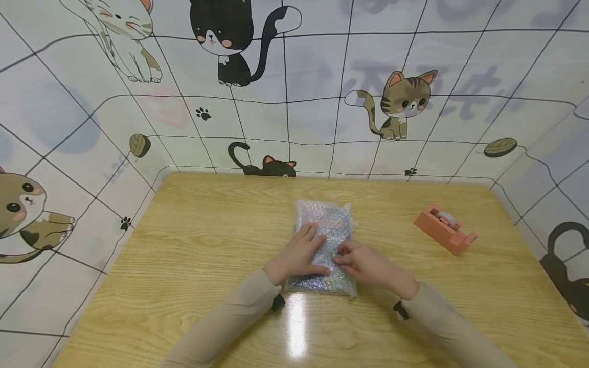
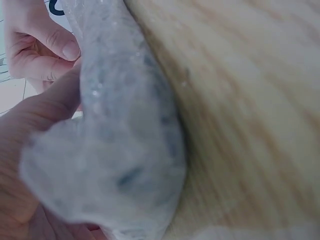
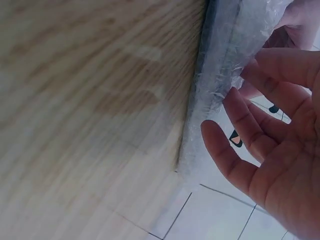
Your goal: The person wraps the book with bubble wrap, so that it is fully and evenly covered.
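Observation:
A flat rectangular package in clear bubble wrap (image 1: 322, 217) lies on the table, with something bluish showing through; what it holds cannot be made out. My left hand (image 1: 301, 253) rests on its left half, fingers spread and extended, the thumb toward the middle. From the right side, my right hand (image 1: 365, 261) reaches over the package, thumb and forefinger pinching at the wrap's upper surface. In the right wrist view the other fingers (image 3: 242, 122) of that hand are loosely bent beside the wrapped edge (image 3: 220, 70). The left wrist view shows the wrap's rounded end (image 2: 125, 150) close up.
A pink tape dispenser (image 1: 445, 230) with a roll of tape stands on the wood-grain table (image 1: 207, 225) to the right of the package. Behind and beside the table hang white sheets (image 1: 317, 122) printed with cats and grid lines.

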The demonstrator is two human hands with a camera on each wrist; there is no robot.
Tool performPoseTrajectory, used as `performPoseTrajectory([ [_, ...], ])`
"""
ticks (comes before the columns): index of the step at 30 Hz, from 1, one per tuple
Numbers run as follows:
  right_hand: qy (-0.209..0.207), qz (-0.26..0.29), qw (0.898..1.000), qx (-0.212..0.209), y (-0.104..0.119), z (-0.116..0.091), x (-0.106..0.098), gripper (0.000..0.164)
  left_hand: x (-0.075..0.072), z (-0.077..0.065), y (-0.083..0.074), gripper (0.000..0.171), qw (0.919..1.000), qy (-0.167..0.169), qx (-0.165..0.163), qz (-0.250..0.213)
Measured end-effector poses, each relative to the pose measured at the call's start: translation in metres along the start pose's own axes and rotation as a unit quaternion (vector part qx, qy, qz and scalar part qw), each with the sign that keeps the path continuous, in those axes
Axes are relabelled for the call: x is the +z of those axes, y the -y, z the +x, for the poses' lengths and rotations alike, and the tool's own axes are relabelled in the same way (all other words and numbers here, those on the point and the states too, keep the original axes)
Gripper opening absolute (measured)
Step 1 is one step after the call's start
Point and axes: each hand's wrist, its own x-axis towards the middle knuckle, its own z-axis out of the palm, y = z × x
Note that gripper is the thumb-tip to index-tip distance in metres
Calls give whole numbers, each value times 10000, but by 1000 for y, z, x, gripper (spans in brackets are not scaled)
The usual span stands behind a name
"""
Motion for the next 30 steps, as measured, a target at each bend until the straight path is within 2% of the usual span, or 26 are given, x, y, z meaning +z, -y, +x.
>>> performPoseTrajectory([
  [6,-9,632,9979,167,-2,-9,-2,20,-1,0,-2,83,9999,90,-21,48],
  [14,-47,599,9979,224,-2,-11,3,18,-1,-2,-2,82,9999,-94,88,77],
  [21,-505,933,9943,-108,-7,-20,6,24,-2,-3,-1,84,9999,-6,90,116],
  [26,-778,1296,9881,288,-7,-27,5,24,-3,-4,-2,84,9997,-29,81,227],
  [30,-1090,1200,9855,497,-9,-29,3,25,-4,-5,-2,84,9996,-30,33,279],
])
